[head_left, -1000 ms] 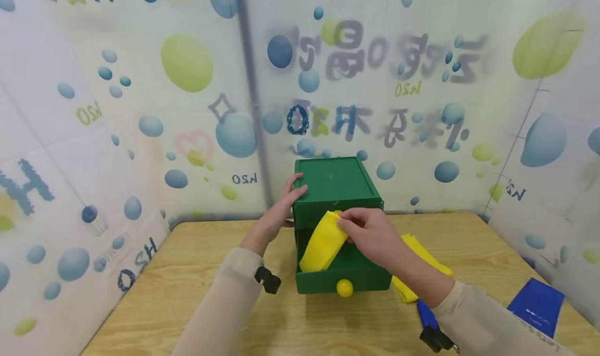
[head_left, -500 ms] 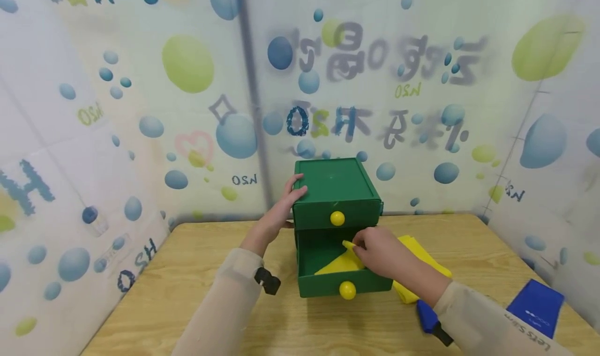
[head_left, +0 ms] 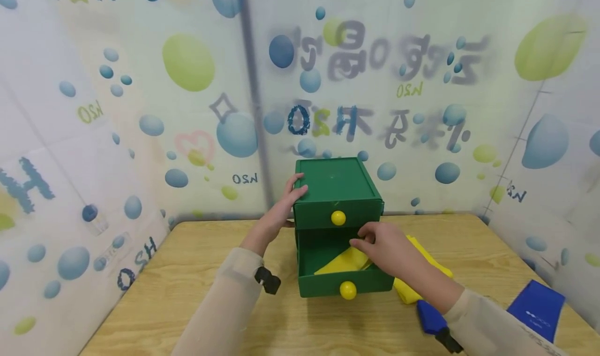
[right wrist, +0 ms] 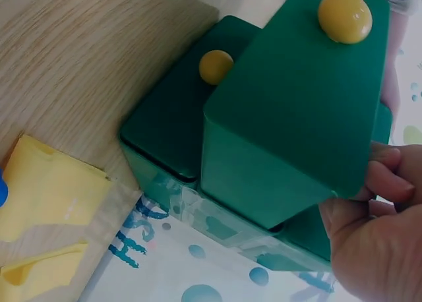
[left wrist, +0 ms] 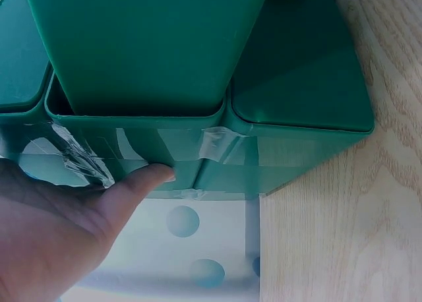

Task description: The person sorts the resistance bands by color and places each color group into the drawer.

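Observation:
A green chest of drawers (head_left: 335,179) with yellow knobs stands on the table, and its middle drawer (head_left: 323,285) is pulled out. Inside that drawer lies a yellow cloth (head_left: 344,261), its right end partly hidden by my right hand (head_left: 386,246). This hand is over the drawer's right side, thumb and forefinger apart with nothing seen between them; in the right wrist view the drawer covers some fingertips. My left hand (head_left: 278,207) rests against the chest's left side, fingers at the top edge. The left wrist view shows its thumb (left wrist: 142,183) along the taped side.
More folded yellow cloth (head_left: 407,292) lies right of the chest, partly behind my right forearm. A blue item (head_left: 428,317) is near the right wrist, and a flat blue packet (head_left: 536,309) lies farther right. A patterned curtain (head_left: 187,111) hangs behind the wooden table (head_left: 211,272).
The yellow cloth, held up by my right hand a second ago, has gone down into the open drawer. The right fingers have since let go and lifted slightly. My left hand stays put.

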`<state>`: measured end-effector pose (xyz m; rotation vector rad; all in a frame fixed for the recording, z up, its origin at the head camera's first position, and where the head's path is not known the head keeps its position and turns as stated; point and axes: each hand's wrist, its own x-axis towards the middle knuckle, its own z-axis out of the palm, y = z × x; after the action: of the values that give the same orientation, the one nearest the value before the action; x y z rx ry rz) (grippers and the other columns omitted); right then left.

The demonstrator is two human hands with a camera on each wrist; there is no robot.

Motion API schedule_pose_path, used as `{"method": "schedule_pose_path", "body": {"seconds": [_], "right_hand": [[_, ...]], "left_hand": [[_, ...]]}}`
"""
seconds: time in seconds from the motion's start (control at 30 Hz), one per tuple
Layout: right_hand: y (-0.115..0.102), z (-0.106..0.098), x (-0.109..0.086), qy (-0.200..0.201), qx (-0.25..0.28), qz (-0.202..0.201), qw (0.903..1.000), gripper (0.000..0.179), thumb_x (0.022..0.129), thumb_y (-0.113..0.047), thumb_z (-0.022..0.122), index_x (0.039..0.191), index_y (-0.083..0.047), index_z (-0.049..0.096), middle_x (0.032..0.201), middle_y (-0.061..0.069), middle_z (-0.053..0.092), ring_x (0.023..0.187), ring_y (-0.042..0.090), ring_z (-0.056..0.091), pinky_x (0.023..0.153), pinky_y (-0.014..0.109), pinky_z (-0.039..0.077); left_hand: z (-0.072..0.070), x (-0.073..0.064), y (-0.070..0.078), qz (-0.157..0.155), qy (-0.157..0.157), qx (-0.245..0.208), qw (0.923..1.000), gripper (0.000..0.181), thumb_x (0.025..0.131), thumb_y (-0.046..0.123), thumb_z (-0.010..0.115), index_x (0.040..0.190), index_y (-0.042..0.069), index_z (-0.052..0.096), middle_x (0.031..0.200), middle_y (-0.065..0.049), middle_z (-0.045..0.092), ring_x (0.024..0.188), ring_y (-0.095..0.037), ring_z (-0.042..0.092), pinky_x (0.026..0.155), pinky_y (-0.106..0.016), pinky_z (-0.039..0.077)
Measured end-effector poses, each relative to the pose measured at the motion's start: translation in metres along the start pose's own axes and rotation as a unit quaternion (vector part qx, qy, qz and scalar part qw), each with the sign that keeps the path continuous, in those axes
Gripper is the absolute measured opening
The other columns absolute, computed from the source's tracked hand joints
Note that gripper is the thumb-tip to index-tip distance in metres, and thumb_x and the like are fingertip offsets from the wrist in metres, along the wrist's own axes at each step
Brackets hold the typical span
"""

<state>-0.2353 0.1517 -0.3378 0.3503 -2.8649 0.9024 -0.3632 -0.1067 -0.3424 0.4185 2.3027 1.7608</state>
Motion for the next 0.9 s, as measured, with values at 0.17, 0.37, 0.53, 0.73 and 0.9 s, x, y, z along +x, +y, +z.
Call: {"method": "schedule_pose_path", "body": {"seconds": [0.17, 0.37, 0.53, 0.73, 0.9], "right_hand": [[0.007, -0.01, -0.001, 0.008, 0.021, -0.002, 0.9997, 0.031, 0.102, -0.029, 0.072, 0.116, -0.001, 0.074, 0.097, 0.006, 0.071, 0.076, 0.016, 0.058, 0.065, 0.029, 0.05], [0.031, -0.032, -0.001, 0.021, 0.053, 0.005, 0.9984, 0.033, 0.104, -0.033, 0.07, 0.118, -0.005, 0.076, 0.104, 0.011, 0.073, 0.072, 0.019, 0.059, 0.061, 0.031, 0.049], [0.062, -0.052, -0.003, 0.004, 0.095, 0.056, 0.9938, 0.04, 0.104, -0.036, 0.069, 0.128, -0.005, 0.071, 0.101, 0.012, 0.07, 0.06, 0.019, 0.052, 0.052, 0.03, 0.045], [0.113, -0.061, -0.009, -0.029, 0.11, 0.103, 0.9882, 0.045, 0.104, -0.034, 0.069, 0.135, -0.002, 0.066, 0.101, 0.009, 0.072, 0.052, 0.015, 0.043, 0.048, 0.029, 0.04], [0.148, -0.063, -0.02, -0.061, 0.104, 0.121, 0.9853, 0.042, 0.105, -0.026, 0.069, 0.135, 0.003, 0.067, 0.102, 0.011, 0.077, 0.048, 0.012, 0.036, 0.047, 0.028, 0.036]], "left_hand": [[0.0, 0.0, -0.002, 0.0, -0.002, 0.001, 1.0, 0.061, 0.103, 0.071, 0.045, 0.157, 0.061, 0.02, 0.179, 0.0, 0.006, 0.156, -0.049, 0.03, 0.114, -0.076, 0.039], [-0.001, 0.001, -0.001, 0.002, 0.001, 0.006, 1.0, 0.063, 0.103, 0.072, 0.045, 0.159, 0.06, 0.019, 0.18, 0.003, 0.002, 0.161, -0.044, 0.023, 0.114, -0.078, 0.038], [0.0, 0.0, 0.002, 0.003, 0.001, 0.009, 1.0, 0.064, 0.103, 0.071, 0.045, 0.16, 0.059, 0.018, 0.18, 0.003, 0.0, 0.162, -0.043, 0.02, 0.113, -0.079, 0.037], [0.0, 0.001, 0.002, 0.004, -0.001, 0.008, 1.0, 0.065, 0.104, 0.069, 0.044, 0.161, 0.057, 0.016, 0.18, 0.001, -0.001, 0.162, -0.044, 0.02, 0.113, -0.08, 0.037], [0.0, 0.002, 0.002, 0.001, -0.001, 0.006, 1.0, 0.064, 0.104, 0.07, 0.045, 0.161, 0.057, 0.017, 0.18, 0.001, 0.0, 0.161, -0.045, 0.021, 0.113, -0.08, 0.037]]}}
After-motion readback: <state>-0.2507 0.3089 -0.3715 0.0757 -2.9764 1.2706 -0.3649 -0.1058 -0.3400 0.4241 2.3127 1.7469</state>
